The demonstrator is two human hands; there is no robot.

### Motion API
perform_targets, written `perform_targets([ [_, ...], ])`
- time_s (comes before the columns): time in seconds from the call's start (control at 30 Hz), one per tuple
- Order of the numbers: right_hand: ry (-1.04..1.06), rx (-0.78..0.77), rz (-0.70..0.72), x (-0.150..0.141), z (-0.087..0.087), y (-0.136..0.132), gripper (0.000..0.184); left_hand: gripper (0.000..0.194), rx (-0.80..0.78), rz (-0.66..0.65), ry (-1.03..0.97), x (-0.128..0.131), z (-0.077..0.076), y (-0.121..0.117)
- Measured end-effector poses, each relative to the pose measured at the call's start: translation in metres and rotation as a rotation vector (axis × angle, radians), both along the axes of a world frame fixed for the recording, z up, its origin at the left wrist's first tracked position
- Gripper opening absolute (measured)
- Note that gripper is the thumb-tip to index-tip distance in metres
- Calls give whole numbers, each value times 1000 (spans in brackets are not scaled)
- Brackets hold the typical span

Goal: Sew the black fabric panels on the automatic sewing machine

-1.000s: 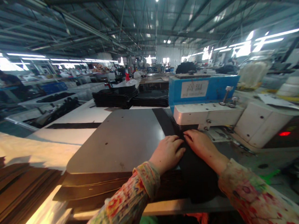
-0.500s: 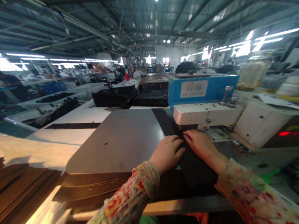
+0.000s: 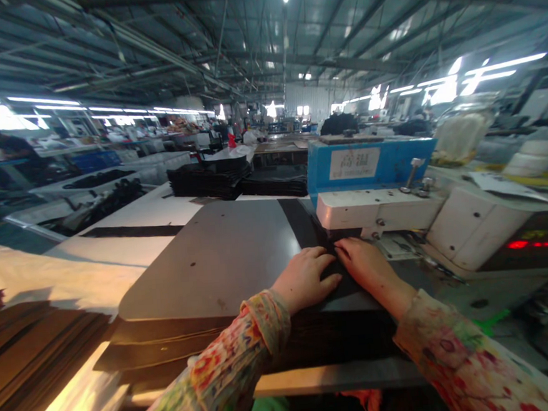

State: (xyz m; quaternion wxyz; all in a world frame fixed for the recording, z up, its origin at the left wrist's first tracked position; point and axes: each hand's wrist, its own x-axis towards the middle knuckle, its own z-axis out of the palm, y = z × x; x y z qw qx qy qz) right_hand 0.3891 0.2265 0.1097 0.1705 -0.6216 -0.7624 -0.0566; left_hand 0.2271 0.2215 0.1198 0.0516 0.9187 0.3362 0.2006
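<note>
- Black strip of material (image 3: 309,229) lies flat across the grey surface (image 3: 221,259) and runs under the sewing machine head (image 3: 372,208); its near end, which hung over the front edge a second ago, has drawn up onto the board, so the piece is feeding through.
- Left hand (image 3: 305,278) and right hand (image 3: 370,267) press on it, fingers spread flat and gripping nothing, fingertips nearly touching just before the presser foot, much as before.
- Stacked brown panels (image 3: 45,353) lie at the left.
</note>
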Motion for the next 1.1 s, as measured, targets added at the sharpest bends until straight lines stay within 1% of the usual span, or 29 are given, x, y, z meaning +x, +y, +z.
perform_targets([
  [0.23,-34,1,3,-1,2,-1,21,27,15,14,21,3,2,6],
  [0.57,-72,10,-4,-1,3,1,17,30,-12,40,33,3,4,18],
  [0.87,-132,31,-18,-5,4,2,19,31,36,52,85,2,2,32],
  [1.0,-148,36,-27,-6,5,2,20,30,63,78,94,2,-1,41],
  [1.1,-98,29,5,-4,3,-1,19,31,84,119,147,0,-2,52],
])
